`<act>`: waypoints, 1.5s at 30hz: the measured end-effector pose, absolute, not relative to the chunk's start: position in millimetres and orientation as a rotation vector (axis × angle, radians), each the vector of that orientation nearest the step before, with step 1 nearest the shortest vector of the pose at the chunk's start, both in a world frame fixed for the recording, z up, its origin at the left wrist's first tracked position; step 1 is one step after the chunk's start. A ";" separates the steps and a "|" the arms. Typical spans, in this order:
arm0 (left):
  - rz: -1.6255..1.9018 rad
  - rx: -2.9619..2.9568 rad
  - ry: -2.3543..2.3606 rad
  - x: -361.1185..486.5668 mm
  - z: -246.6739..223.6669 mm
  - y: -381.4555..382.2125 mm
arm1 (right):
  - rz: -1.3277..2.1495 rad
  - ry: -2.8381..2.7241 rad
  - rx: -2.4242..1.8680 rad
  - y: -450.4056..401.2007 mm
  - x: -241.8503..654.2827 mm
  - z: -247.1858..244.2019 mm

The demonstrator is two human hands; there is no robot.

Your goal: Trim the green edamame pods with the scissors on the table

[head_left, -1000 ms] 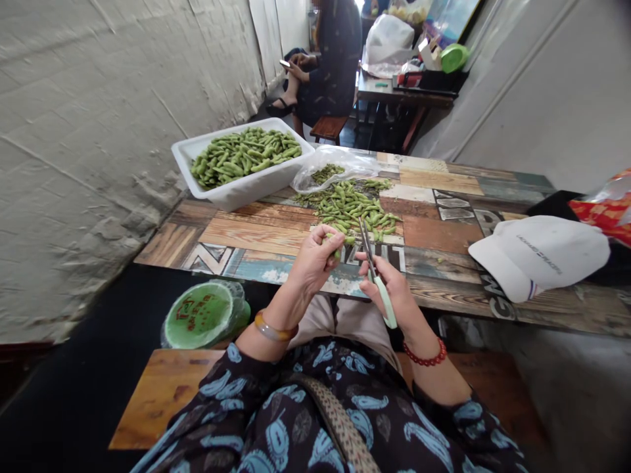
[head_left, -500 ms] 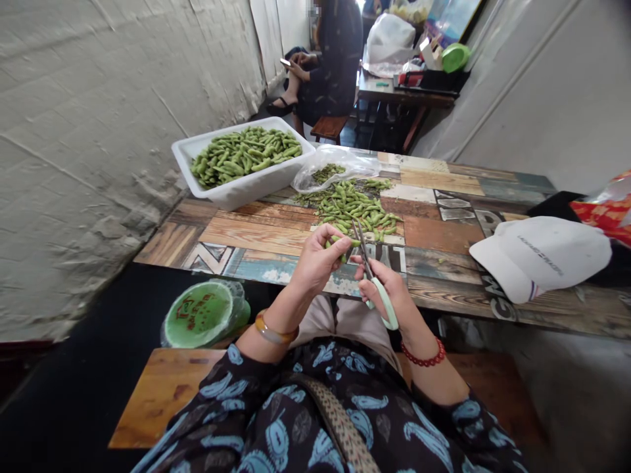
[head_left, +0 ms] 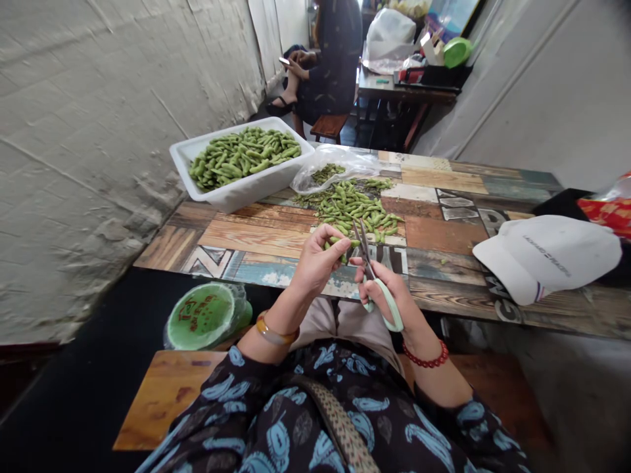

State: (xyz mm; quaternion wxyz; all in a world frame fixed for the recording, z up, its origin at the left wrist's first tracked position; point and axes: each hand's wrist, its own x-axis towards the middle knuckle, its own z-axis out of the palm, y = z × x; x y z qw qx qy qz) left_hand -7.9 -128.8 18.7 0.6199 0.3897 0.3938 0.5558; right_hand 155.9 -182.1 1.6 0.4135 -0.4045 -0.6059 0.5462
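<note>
Between the thumb and fingers of my left hand [head_left: 318, 259] are green edamame pods [head_left: 353, 243], one tip pointing right. My right hand [head_left: 392, 289] is closed around the pale green handles of a pair of scissors [head_left: 392, 309]. Its blades point up and away, slightly parted, beside the end of the held pod. Just beyond both hands lies a loose pile of edamame pods [head_left: 352, 205] on the table. Behind the pile, a clear plastic bag [head_left: 355, 161] has small green trimmings [head_left: 328, 173] at its mouth.
A white tub [head_left: 246, 195] heaped with pods stands at the table's [head_left: 261, 230] back left. To the right lies a white cap [head_left: 552, 256]. A green lidded bucket [head_left: 202, 315] sits low at left. Farther back, a seated person [head_left: 338, 59] holds a phone beside another table [head_left: 404, 95].
The scissor blades have parted a little wider, and my right hand has shifted slightly right. My left hand keeps its grip on the pods. The view has moved marginally.
</note>
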 end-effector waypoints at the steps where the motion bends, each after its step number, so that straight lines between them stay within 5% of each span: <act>1: 1.283 0.908 0.910 -7.9 18.0 -128.2 | 1.354 -1.545 -1.020 -181.3 157.0 0.4; 23: 1.336 1.358 1.125 -15.2 32.0 -120.7 | 1.371 -1.563 -1.135 -178.4 160.2 -0.1; 33: 1.219 0.549 0.722 -24.5 8.0 -96.2 | 1.529 -0.952 -0.996 -165.1 157.2 -13.0; 45: 1.588 1.148 1.429 -112.1 109.8 53.2 | 1.469 -0.944 -1.049 -148.1 162.3 -28.6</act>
